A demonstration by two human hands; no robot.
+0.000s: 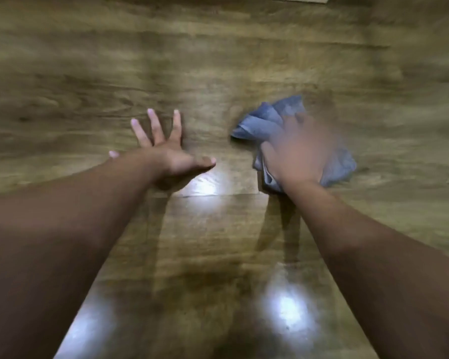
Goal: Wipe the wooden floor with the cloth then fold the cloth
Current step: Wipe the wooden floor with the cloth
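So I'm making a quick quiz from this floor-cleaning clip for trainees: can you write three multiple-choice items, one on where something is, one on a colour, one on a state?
1. Where is the cloth?
A. under the right hand
B. under the left hand
C. lying apart from both hands

2. What colour is the cloth?
A. red
B. blue-grey
C. white

3. How is the left hand set?
A. closed in a fist
B. pinching a cloth corner
C. open, fingers spread toward the wooden floor

Answers:
1 A: the right hand lies over the bunched cloth on the floor.
2 B: the folds showing beyond the fingers are blue-grey.
3 C: its fingers are splayed and it holds nothing.
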